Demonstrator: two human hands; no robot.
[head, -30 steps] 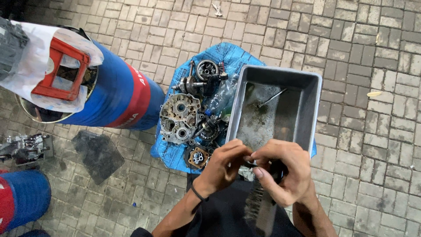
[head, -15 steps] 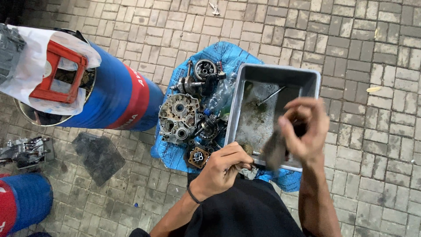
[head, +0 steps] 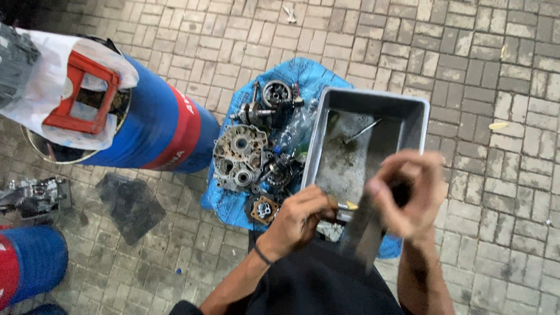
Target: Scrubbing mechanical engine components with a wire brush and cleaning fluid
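My left hand (head: 298, 220) is closed around a small yellow-tipped tool (head: 347, 205) at the near rim of a grey metal tray (head: 319, 125). To its right, my right hand (head: 411, 195) is blurred by motion. It grips a dark flat strip (head: 364, 236) that hangs down over my dark clothing. The tray holds dirty residue and a thin metal rod (head: 361, 132). Left of the tray, on a blue sheet (head: 303, 73), lie a grey engine case half (head: 238, 157), a crankshaft (head: 269, 104), a clear plastic bottle (head: 294, 133) and a small orange-edged part (head: 262, 210).
A blue drum with a red band (head: 160, 131) lies at the left, with a white sack and a red frame (head: 76, 93) on its end. Another blue drum (head: 29, 262) is at the bottom left. A dark mat (head: 131, 204) and an engine piece (head: 32, 195) rest on the brick paving.
The two hands were together at the tray's near edge. The right hand pulled away with the dark strip, rose over the tray, and has dropped back to the right. The left hand stayed.
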